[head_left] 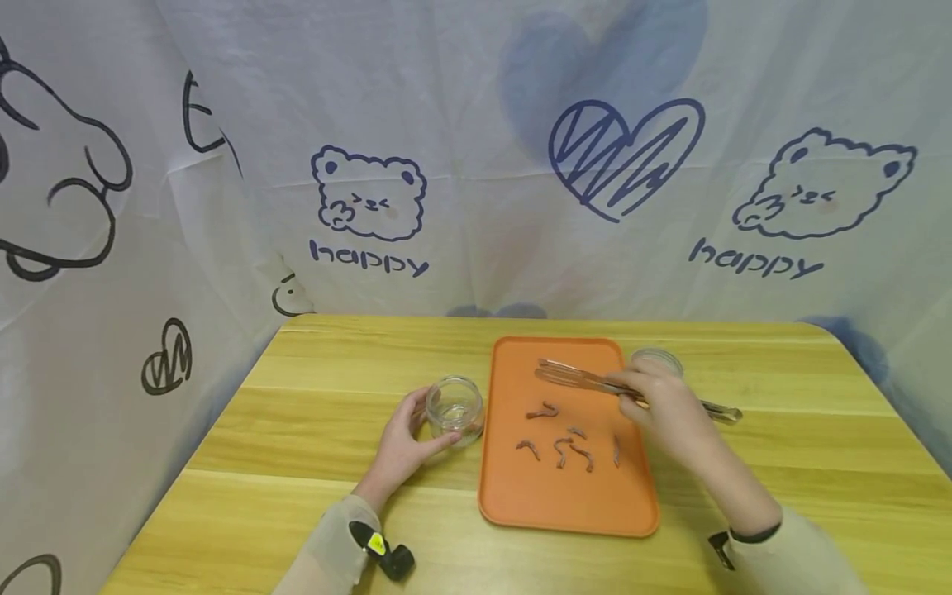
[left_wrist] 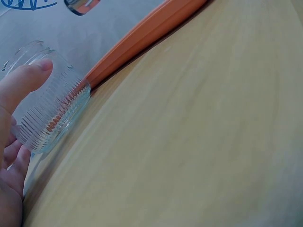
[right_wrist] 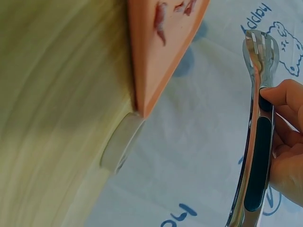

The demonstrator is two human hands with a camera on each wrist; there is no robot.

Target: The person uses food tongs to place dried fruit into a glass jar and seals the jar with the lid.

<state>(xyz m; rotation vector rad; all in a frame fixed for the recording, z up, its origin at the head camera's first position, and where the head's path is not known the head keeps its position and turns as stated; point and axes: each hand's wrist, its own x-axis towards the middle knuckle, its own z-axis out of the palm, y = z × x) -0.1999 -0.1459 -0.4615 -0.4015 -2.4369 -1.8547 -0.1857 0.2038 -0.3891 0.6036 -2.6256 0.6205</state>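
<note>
My left hand [head_left: 397, 454] holds a clear glass jar [head_left: 455, 402] upright on the table, thumb on the near side and fingers around the far side. Its mouth is uncovered, and I see no contents; ribbed glass fills its lower wall in the left wrist view. Over the orange tray [head_left: 565, 508], my right hand [head_left: 669, 411] grips metal tongs [right_wrist: 258, 142] with dark handle inserts, their slotted heads pointing left. No item shows plainly between the heads. Several thin brownish, worm-like strips [head_left: 563, 453] lie scattered on the tray, below the tongs.
A round, pale lid [head_left: 658, 357] lies beside the tray's far right corner, partly hidden behind my right hand. The wooden table [head_left: 312, 413] ends at a white cloth backdrop [head_left: 476, 99] with bear and heart drawings. Another cloth side hangs at the left.
</note>
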